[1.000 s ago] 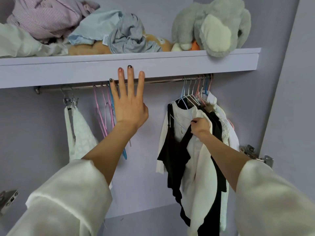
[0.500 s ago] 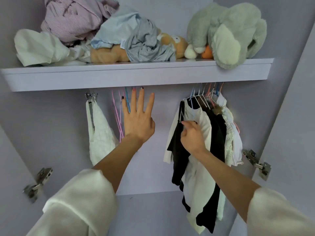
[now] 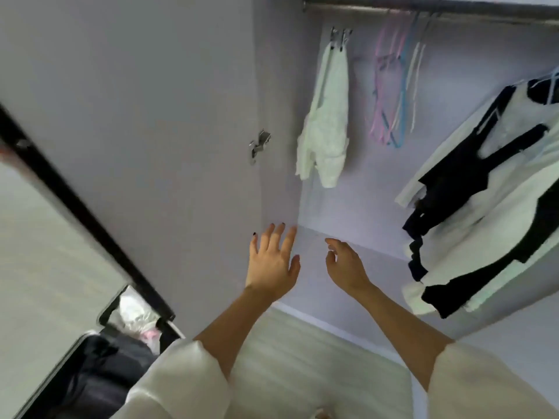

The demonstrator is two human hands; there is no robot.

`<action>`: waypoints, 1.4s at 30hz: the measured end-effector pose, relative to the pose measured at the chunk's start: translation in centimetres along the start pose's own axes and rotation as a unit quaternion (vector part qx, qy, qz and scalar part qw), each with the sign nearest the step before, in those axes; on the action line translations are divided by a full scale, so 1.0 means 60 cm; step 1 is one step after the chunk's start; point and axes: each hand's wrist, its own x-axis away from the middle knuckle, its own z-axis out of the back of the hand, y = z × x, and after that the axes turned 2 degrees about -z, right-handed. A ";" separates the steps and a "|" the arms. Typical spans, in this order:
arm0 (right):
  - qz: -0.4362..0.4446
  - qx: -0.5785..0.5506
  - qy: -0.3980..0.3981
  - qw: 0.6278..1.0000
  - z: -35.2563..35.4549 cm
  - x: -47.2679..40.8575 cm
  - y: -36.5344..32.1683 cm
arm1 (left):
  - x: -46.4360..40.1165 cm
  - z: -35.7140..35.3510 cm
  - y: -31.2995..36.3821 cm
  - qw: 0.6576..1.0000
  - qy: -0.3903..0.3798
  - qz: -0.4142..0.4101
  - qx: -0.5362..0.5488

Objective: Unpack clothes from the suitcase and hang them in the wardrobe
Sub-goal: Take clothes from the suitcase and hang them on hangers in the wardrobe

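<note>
Low at the lower left of the frame, the open suitcase (image 3: 99, 367) lies on the floor with clothes inside. Mid-frame, the left hand (image 3: 272, 261) spreads flat and the right hand (image 3: 344, 267) hangs loosely curled, both empty. Beyond, upper right, black and white garments (image 3: 484, 182) hang from the wardrobe rail (image 3: 423, 9).

Single head-worn view tilts down-left, close into the wardrobe (image 3: 181, 116) corner.

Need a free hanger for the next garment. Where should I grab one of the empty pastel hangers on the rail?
Take the empty pastel hangers at the neck just under the hook, coming from the front. They hang edge-on and bunched, so pinch the nearest one there and lift it off the rail.
</note>
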 end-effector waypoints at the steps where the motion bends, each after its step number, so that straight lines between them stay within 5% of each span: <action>1: -0.001 0.008 -0.039 0.999 -0.045 0.027 -0.015 | 0.059 -0.003 -0.032 1.000 -0.018 0.006 0.005; 8: 0.039 0.110 -0.258 0.959 -0.319 0.172 -0.124 | 0.410 0.017 -0.226 0.969 -0.143 0.199 0.024; 13: 0.106 0.140 -0.418 0.892 -0.472 0.226 -0.235 | 0.547 0.058 -0.363 0.933 -0.095 0.347 0.009; 18: 0.080 0.121 -0.466 0.873 -0.646 0.204 -0.313 | 0.605 0.054 -0.487 0.882 -0.060 0.466 0.027; 23: -0.023 0.104 -0.427 0.898 -0.828 0.149 -0.272 | 0.632 -0.080 -0.593 0.839 -0.039 0.539 0.062; 30: -0.126 0.121 -0.394 0.902 -1.125 0.055 -0.056 | 0.704 -0.414 -0.717 0.786 -0.062 0.597 0.151; 36: -0.280 -0.037 -0.259 0.924 -1.304 -0.021 0.065 | 0.774 -0.626 -0.754 0.728 -0.095 0.644 0.215; 39: -0.252 0.072 -0.284 0.922 -1.360 -0.052 0.092 | 0.776 -0.679 -0.760 0.709 -0.100 0.654 0.242; 42: -0.130 0.209 -0.279 0.928 -1.355 -0.063 0.099 | 0.770 -0.683 -0.751 0.708 -0.110 0.647 0.260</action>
